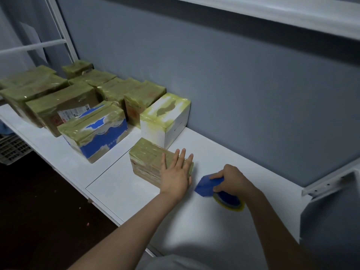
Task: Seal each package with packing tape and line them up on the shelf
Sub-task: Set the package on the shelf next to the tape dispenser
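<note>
Far left edge of the frame, low: a grey slotted crate (11,149). The white shelf (120,182) runs from mid-left down to lower right, w/ a grey wall (233,94) behind it. Upper left on the shelf: a group of taped pkgs (48,94), brown cardboard under yellowish tape, standing close together in approx. two rows. In front of them a blue-white box (97,131), also taped, a bit turned. Right of it, against the wall, a white box (165,119) w/ tape over its top.

Ctr of the frame: the small pkg (144,160), fully wrapped in tape, lies on the shelf just in front of the white box, apart from the blue-white box. The left hand (176,172) lies flat on its right end, fingers straight and a little spread, palm pressing down.

Just right of this: the right hand (231,178), fingers curled round the blue tape dispenser (204,185). Its yellowish tape roll (229,201) sits below the hand, low on the shelf; if it touches the surface I cannot tell. Dispenser and small pkg are near, not touching.

Far right edge: a white metal bracket (327,184).
</note>
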